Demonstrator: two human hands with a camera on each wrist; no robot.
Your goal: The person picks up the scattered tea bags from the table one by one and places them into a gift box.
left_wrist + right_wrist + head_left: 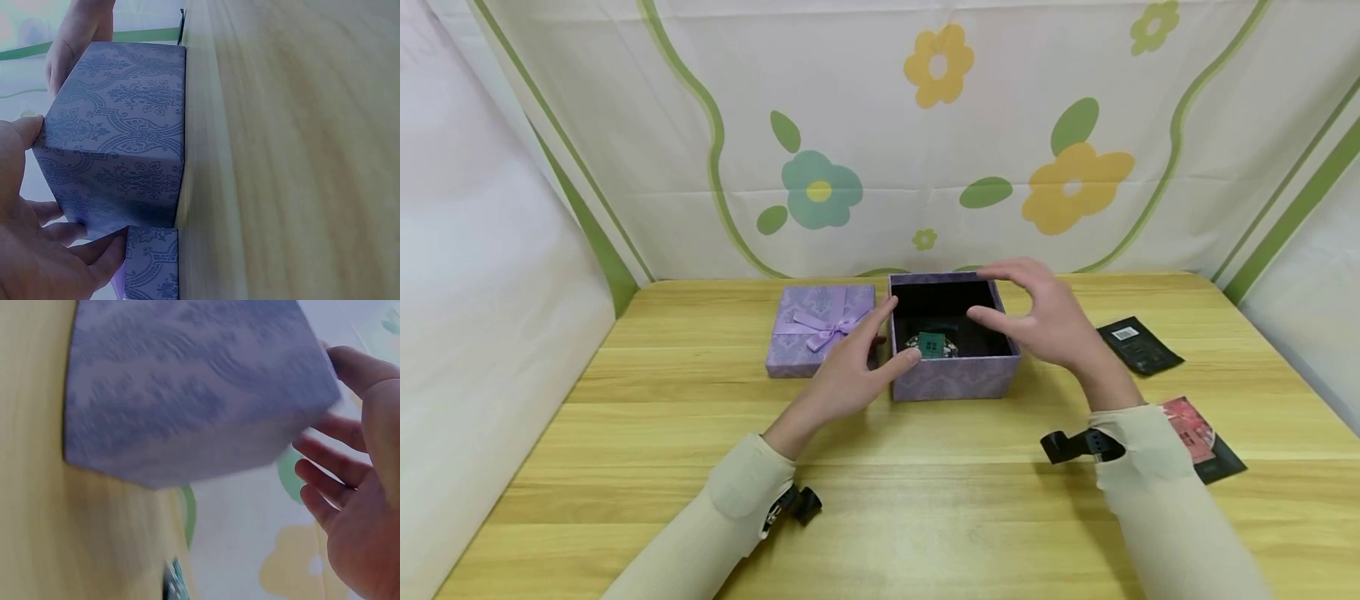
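Observation:
An uncovered purple patterned gift box (955,379) with a black inside stands near the table's back edge. Inside it lies a flat dark packet with a green label (932,344). My left hand (853,367) is at the box's left side, thumb tip at the near left corner and fingers spread along the wall; the left wrist view shows this too. Over the right side reaches my right hand (1037,312), its thumb above the opening and its fingers by the back right corner. In the right wrist view the fingers (331,465) are loosely spread beside the box.
Left of the box lies its purple lid (805,333) with a ribbon bow, close to my left fingers. On the right are a black packet with a white label (1138,346) and a black packet with a pink front (1195,437), partly behind my right sleeve. A flowered curtain (880,167) hangs behind.

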